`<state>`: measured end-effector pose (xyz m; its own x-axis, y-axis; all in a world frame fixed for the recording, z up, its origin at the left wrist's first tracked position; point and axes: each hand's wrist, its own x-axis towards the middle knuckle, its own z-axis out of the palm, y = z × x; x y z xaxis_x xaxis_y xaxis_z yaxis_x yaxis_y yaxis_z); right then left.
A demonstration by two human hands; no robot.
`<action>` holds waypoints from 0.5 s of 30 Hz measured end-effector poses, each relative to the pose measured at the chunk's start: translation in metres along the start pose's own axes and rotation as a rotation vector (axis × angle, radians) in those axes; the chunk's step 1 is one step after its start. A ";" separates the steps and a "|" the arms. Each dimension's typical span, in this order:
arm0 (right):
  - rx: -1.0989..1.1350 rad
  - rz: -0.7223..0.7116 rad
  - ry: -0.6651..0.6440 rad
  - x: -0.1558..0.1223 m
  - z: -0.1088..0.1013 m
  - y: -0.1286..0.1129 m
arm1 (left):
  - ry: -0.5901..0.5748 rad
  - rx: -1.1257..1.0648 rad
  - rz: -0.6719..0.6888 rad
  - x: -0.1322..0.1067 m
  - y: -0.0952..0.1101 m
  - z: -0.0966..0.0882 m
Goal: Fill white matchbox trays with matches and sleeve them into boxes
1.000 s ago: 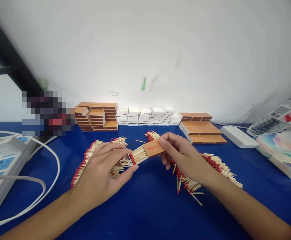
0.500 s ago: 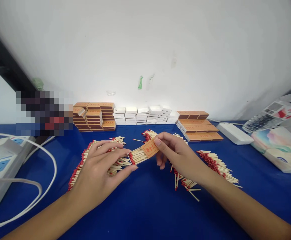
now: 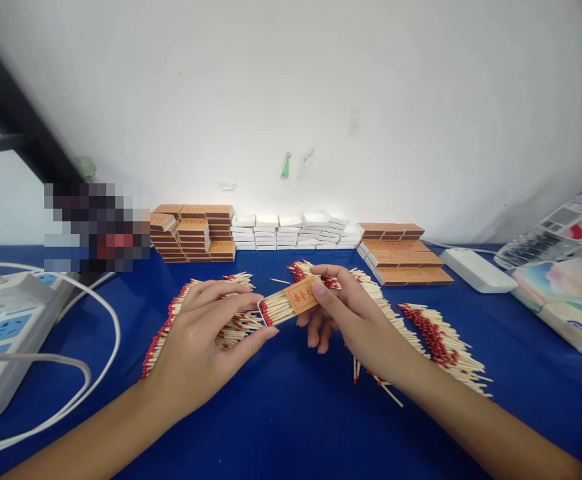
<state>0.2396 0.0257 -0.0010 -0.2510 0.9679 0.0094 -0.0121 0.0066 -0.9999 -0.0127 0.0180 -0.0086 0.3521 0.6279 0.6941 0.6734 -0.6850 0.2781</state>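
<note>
Between my two hands is a half-open matchbox, its orange cardboard sleeve (image 3: 301,296) printed with red characters. A white inner tray full of red-tipped matches (image 3: 277,308) sticks out of the sleeve toward the left. My left hand (image 3: 198,333) has thumb and index finger at the tray's outer end, gripping its edges. With thumb on top and fingers underneath, my right hand (image 3: 358,313) pinches the right end of the sleeve. Behind my left hand lies a pile of loose matches (image 3: 241,327), and more loose matches (image 3: 445,343) lie beyond my right forearm.
Orange matchboxes (image 3: 193,233) are stacked at the back left along the wall, white trays (image 3: 291,232) in the middle, more orange boxes (image 3: 405,257) to the right. A power strip (image 3: 5,333) with cables stands left; a white adapter (image 3: 478,270) and tissue pack (image 3: 565,300) lie right.
The whole view has shifted slightly. My right hand's lower fingers have moved a little left beneath the sleeve. Both hands keep their hold, and the tray sticks out about as before.
</note>
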 end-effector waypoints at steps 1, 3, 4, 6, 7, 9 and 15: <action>0.015 0.011 -0.003 0.000 0.000 0.000 | -0.002 -0.006 -0.002 0.000 0.000 0.000; 0.030 0.036 -0.037 -0.001 0.000 -0.001 | -0.005 -0.016 -0.003 0.000 0.000 0.000; 0.033 0.051 -0.065 -0.002 0.001 -0.002 | -0.006 -0.020 -0.004 0.000 0.000 0.000; 0.037 0.080 -0.130 -0.005 0.004 -0.003 | -0.012 -0.031 0.001 0.001 0.000 -0.001; 0.033 0.093 -0.162 -0.008 0.007 -0.003 | -0.021 -0.040 0.009 0.001 0.001 -0.001; 0.010 0.118 -0.211 -0.015 0.011 -0.003 | -0.046 -0.064 0.026 0.001 0.002 -0.002; -0.117 0.154 -0.349 -0.032 0.020 -0.004 | -0.064 -0.098 0.049 0.000 0.005 0.001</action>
<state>0.2279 -0.0106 0.0030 -0.5551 0.8166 -0.1580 0.1562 -0.0841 -0.9841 -0.0085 0.0144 -0.0080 0.4260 0.6131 0.6653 0.5885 -0.7463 0.3110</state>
